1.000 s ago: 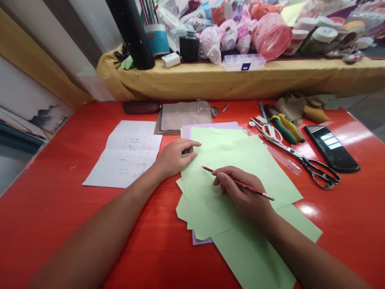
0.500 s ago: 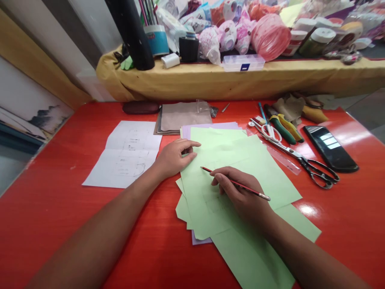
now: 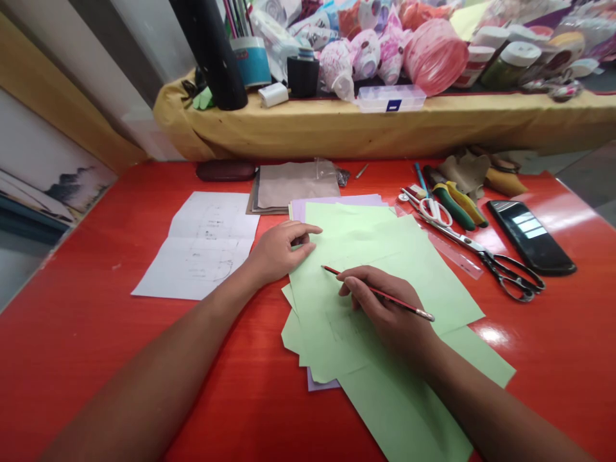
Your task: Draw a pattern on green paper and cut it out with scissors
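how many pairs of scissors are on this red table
2: white-handled scissors beside the green-and-yellow pliers, and larger black-handled scissors just left of the smartphone. Others could be hidden in the clutter at the back right.

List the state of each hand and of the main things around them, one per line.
left hand: partly curled, thumb and fingers on the top green sheet
right hand: closed around the pencil
pencil: slanted; tip contact unclear
top green sheet: flat, faintly marked
white sheet: unfolded, creased, drawn on
black-handled scissors: blades appear closed
phone: face up, screen dark with reflections
dark red case: closed
white-lidded jar: lid on
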The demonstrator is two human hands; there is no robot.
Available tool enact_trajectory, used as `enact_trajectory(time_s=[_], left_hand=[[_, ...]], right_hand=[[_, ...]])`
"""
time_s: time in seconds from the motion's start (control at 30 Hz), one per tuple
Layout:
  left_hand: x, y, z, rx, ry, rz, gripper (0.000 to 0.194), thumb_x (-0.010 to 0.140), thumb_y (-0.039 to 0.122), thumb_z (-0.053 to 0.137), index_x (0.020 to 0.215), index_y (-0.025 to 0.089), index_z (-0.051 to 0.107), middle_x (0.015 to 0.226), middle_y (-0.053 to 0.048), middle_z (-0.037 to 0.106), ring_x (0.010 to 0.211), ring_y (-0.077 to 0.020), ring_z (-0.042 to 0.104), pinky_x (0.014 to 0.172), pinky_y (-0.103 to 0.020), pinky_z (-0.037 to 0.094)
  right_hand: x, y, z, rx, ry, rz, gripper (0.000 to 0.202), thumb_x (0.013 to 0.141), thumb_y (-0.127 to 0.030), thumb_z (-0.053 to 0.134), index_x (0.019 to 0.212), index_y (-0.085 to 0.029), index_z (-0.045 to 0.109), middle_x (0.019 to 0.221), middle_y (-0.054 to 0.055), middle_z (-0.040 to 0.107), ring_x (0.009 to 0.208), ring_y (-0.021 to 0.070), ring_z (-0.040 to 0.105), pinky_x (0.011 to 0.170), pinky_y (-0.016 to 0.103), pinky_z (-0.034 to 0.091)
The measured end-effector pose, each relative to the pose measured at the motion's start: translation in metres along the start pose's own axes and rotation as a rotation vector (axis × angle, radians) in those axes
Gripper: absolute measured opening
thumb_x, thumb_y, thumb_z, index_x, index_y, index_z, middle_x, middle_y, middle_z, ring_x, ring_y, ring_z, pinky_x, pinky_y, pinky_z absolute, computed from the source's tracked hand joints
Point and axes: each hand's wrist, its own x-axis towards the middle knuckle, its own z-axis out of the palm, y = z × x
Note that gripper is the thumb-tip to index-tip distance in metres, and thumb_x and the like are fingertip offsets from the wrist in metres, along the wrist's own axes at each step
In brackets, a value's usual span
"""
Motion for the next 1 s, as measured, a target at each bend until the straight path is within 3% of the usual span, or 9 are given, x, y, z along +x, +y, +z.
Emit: enact_trajectory(time_s=[1.0], left_hand=[[0.0001, 0.0026, -0.0019, 0.020, -0.010, -0.001, 0.034, 0.095, 0.026, 0.065, 0.126, 0.021, 0.080, 0.096, -0.004, 0.074, 0.087, -0.0202, 0.066, 0.082, -0.036, 0.052]], right_hand=[[-0.0021, 0.0007, -0.0006, 0.011, -0.014, -0.016, 0.024, 0.109, -0.039, 0.062, 0.098, -0.024, 0.078, 0.084, 0.002, 0.080, 0.065, 0.0152, 0.068, 0.062, 0.029, 0.054]])
